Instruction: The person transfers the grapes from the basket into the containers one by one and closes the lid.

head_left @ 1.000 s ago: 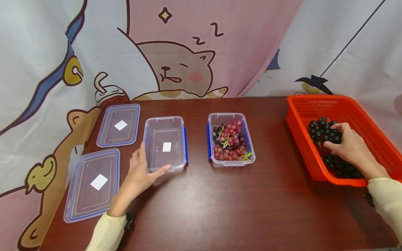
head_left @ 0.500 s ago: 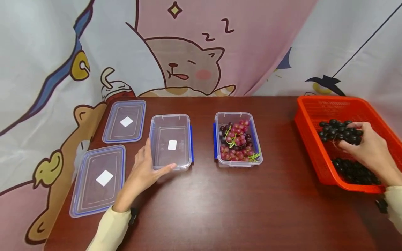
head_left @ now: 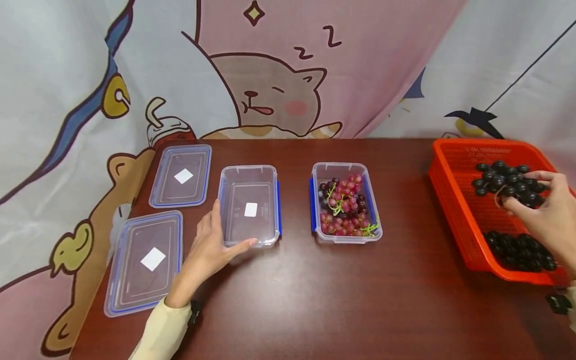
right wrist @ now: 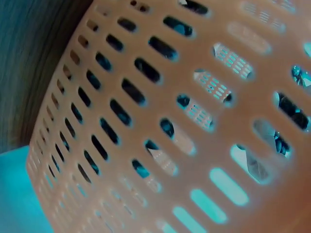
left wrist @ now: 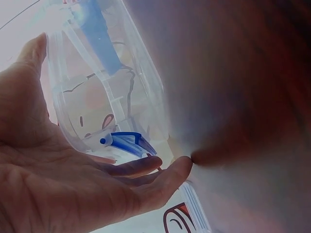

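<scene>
My right hand (head_left: 551,212) pinches a bunch of black grapes (head_left: 508,181) above the orange plastic basket (head_left: 450,225). More black grapes (head_left: 519,251) lie in the near part of that basket. Its slotted wall (right wrist: 146,111) fills the right wrist view and hides the hand there. On the left, my left hand (head_left: 210,250) rests against the near left corner of a clear lunch box (head_left: 249,187), thumb along the front and fingers along the side. In the left wrist view those fingers (left wrist: 160,187) look nearly straight. The box holds no grapes.
A second clear box (head_left: 375,220) with blue side clips holds red grapes (head_left: 348,192) and some dark ones. Two clear lids (head_left: 180,192) with blue seals lie at the left of the brown table (head_left: 333,305). A cartoon curtain (head_left: 270,85) hangs behind.
The right hand has lifted the black grape bunch up from the basket's other grapes. The view has shifted slightly to the left overall. The left hand stays at the box.
</scene>
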`<state>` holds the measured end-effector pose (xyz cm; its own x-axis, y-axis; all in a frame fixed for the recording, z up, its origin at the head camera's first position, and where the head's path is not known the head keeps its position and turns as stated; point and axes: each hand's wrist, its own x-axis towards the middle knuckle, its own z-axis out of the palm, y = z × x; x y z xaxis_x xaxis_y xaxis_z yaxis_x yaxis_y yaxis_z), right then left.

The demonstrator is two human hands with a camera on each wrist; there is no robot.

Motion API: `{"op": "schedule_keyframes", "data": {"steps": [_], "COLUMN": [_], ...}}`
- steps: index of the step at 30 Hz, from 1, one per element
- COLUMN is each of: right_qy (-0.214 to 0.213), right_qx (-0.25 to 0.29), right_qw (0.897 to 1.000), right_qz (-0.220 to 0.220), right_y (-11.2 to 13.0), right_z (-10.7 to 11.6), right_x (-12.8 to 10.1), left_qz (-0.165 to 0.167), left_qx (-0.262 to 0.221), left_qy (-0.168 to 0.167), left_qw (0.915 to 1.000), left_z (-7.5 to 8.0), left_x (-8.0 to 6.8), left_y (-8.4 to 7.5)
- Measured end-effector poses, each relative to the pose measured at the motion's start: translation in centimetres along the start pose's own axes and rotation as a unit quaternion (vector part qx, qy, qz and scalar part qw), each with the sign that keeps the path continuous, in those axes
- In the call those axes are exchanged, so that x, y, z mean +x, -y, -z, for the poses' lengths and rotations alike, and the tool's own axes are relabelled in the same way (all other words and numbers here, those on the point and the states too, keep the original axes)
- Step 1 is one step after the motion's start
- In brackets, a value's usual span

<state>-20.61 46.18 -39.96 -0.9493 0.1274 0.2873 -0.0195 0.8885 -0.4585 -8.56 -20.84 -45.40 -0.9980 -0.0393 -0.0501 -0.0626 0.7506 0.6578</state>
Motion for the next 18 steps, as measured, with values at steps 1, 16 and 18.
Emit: {"op": "schedule_keyframes", "data": {"steps": [1, 16, 18], "right_qy": [-0.005, -0.099, -0.097], "right_qx": [0.003, 0.051, 0.051], "right_qw": [1.0, 0.994, 0.994], "right_qz": [0.001, 0.017, 0.01], "right_y": [-0.1, -0.4, -0.3], "right_z": [-0.1, -1.3, -1.5], "right_x": [0.0, -1.0, -1.2], "left_qz": [-0.001, -0.016, -0.015], "left_qx": [0.001, 0.013, 0.012], "left_qy": [-0.002, -0.016, -0.02], "left_qw": [1.0, 0.9997, 0.9996], "left_z": [0.1, -0.3, -0.2], "left_x": [0.0, 0.2, 0.3], "left_y": [0.0, 0.0, 0.1]}}
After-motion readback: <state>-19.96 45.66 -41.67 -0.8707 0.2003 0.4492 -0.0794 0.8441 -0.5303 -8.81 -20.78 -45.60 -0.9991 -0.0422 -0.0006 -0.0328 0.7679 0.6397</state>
